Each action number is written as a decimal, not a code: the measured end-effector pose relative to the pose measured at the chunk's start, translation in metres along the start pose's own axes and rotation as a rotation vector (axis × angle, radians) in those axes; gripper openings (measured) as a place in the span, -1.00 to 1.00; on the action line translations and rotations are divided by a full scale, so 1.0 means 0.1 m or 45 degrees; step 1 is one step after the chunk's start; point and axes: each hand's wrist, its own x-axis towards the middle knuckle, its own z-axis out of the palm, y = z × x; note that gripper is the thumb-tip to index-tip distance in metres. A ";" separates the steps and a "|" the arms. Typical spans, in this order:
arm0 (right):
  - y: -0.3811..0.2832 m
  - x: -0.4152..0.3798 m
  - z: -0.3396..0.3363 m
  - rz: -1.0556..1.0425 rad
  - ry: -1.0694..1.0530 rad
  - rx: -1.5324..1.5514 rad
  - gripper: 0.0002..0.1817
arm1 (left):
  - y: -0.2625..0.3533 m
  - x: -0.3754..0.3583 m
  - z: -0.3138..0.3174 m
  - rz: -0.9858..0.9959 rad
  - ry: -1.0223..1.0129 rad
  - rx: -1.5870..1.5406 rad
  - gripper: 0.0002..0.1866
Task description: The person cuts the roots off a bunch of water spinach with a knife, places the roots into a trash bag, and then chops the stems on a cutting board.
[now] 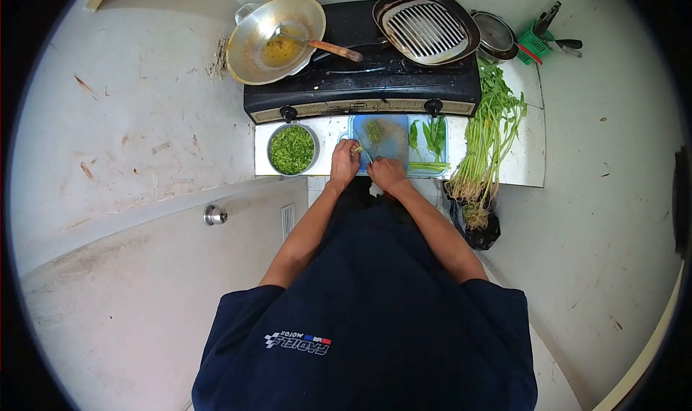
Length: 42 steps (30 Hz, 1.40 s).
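Observation:
My left hand (pixel 345 161) is closed around a short piece of green stem (pixel 357 150) at the left edge of a blue cutting board (pixel 395 143). Close beside it, my right hand (pixel 388 174) grips a knife whose thin blade (pixel 367 153) points up and left toward the stem; its handle is hidden in my fingers. A little pile of chopped greens (pixel 373 131) lies on the board. Loose leaves (pixel 435 135) and cut stems (pixel 429 166) rest to the right, within a blue tray (pixel 446 140). A round pot (pixel 315 146) of finely chopped greens stands left of my hands.
Behind the board is a black gas stove (pixel 353 94) carrying a wok (pixel 245 58) with a wooden-handled spatula (pixel 335 50) and a grill pan (pixel 468 32). Rooted leafy greens (pixel 490 133) overhang the counter at right, above a black bag (pixel 490 234). A green basket (pixel 532 45) holds utensils.

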 end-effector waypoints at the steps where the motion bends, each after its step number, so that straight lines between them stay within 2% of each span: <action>1: 0.01 -0.02 -0.01 0.015 -0.012 0.001 -0.54 | -0.01 0.00 0.00 0.007 0.002 0.038 -0.83; 15: -0.05 0.00 -0.03 0.011 0.073 -0.008 -0.55 | 0.04 0.03 0.00 0.075 0.024 0.068 -0.81; 30: -0.02 0.14 0.04 -0.055 0.076 -0.032 -0.58 | 0.01 0.02 -0.01 0.024 -0.007 0.047 -0.79; 33: -0.02 0.17 0.09 -0.028 0.085 -0.025 -0.59 | 0.03 0.02 -0.06 -0.034 -0.100 0.122 -0.78; 36: -0.02 0.15 0.07 -0.062 0.121 0.008 -0.59 | 0.00 0.01 -0.03 0.167 -0.003 0.276 -0.78; 42: -0.03 0.11 0.09 -0.046 0.163 0.010 -0.59 | 0.05 -0.01 -0.03 0.024 -0.041 0.230 -0.78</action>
